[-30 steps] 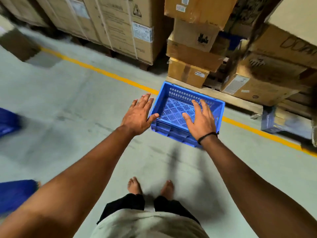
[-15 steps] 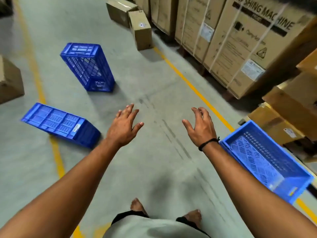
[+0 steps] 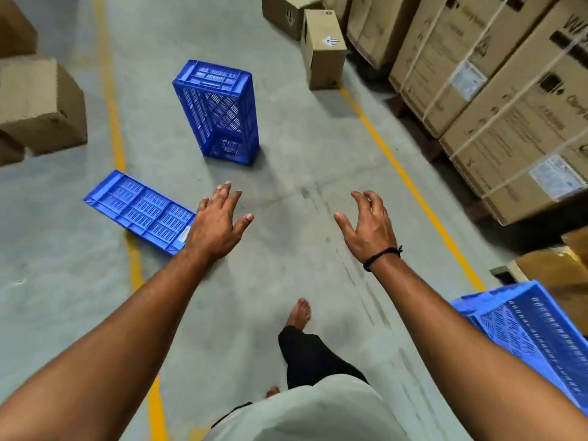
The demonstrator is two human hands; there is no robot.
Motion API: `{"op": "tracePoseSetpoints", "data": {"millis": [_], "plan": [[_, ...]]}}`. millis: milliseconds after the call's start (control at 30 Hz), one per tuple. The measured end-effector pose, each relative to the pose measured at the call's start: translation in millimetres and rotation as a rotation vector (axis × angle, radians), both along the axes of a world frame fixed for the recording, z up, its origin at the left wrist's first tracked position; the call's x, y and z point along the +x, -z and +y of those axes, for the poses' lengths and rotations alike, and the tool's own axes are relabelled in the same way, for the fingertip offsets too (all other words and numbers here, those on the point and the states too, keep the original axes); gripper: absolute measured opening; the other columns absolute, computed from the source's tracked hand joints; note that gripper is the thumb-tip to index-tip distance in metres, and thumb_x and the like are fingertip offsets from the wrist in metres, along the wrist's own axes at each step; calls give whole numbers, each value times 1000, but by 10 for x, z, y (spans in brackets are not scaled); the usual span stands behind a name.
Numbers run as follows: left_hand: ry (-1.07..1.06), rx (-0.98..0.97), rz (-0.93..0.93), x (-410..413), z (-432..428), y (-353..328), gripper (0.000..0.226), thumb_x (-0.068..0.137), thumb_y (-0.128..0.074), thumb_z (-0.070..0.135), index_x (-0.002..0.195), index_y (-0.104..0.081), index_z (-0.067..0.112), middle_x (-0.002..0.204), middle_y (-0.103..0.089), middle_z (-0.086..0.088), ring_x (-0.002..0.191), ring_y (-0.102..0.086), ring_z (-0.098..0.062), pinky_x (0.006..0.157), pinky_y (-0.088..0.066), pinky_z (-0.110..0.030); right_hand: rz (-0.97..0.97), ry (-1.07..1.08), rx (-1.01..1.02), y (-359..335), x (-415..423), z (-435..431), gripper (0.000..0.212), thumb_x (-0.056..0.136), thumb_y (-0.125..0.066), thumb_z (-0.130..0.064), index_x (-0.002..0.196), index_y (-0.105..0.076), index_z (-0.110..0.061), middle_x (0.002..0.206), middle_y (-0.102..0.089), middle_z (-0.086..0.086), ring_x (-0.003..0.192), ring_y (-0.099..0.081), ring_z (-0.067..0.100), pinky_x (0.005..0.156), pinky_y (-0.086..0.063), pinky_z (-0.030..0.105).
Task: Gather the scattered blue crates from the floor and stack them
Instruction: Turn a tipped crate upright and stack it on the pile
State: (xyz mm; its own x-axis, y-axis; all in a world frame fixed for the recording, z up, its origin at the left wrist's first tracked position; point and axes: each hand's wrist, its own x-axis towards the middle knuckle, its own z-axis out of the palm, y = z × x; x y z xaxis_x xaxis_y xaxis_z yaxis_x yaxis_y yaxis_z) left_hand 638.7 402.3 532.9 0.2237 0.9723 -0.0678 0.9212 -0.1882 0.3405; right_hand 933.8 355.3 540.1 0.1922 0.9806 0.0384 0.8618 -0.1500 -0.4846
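Note:
Three blue crates lie about the grey floor. One crate (image 3: 219, 113) stands on its end ahead of me. A second crate (image 3: 140, 210) lies tipped on the yellow line at the left, partly behind my left hand (image 3: 218, 222). A third crate (image 3: 534, 332) sits upright at the lower right, behind my right forearm. Both arms reach forward over bare floor. My left hand is spread with straight fingers and holds nothing. My right hand (image 3: 369, 226), with a black band at the wrist, is relaxed and holds nothing.
Large strapped cartons (image 3: 496, 100) on pallets line the right side behind a yellow floor line (image 3: 410, 183). Small cardboard boxes (image 3: 323, 49) stand at the far end. More boxes (image 3: 38, 103) sit at the left beyond another yellow line (image 3: 111, 100). My bare foot (image 3: 299, 311) steps forward.
The view turned left from the upright crate, now at the lower right. The two other crates came into view and drew nearer. Both hands stayed empty and spread.

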Motion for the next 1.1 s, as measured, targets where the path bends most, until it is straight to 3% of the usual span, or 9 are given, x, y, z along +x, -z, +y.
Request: {"op": "tracePoseSetpoints", "data": {"millis": [567,867,1100], "plan": [[-167,56,29,-521,3242,-183,62,94,-42,48,147,-29,17,158,-20,-6,146,-16,-20,118,-10,-40,30,-229,-12,-86,-515,3770,56,87,-58,-42,135,-44,-15,143,-34,11,128,-39,30,106,-36,42],[-269,-10,-32,-1066,5018,183,66,95,-40,48,150,-22,17,159,-17,-3,147,-13,-19,119,-10,-39,-67,-400,-128,286,-1298,5692,59,87,-57,-44,138,-39,-21,150,-28,6,131,-37,27,108,-33,39],[-325,-24,-22,-1391,6282,309,67,95,-41,48,150,-20,18,159,-18,-3,147,-13,-18,119,-11,-39,-106,-558,-83,359,-2061,7305,60,86,-59,-42,138,-40,-19,148,-32,6,130,-39,28,107,-36,40]]}}
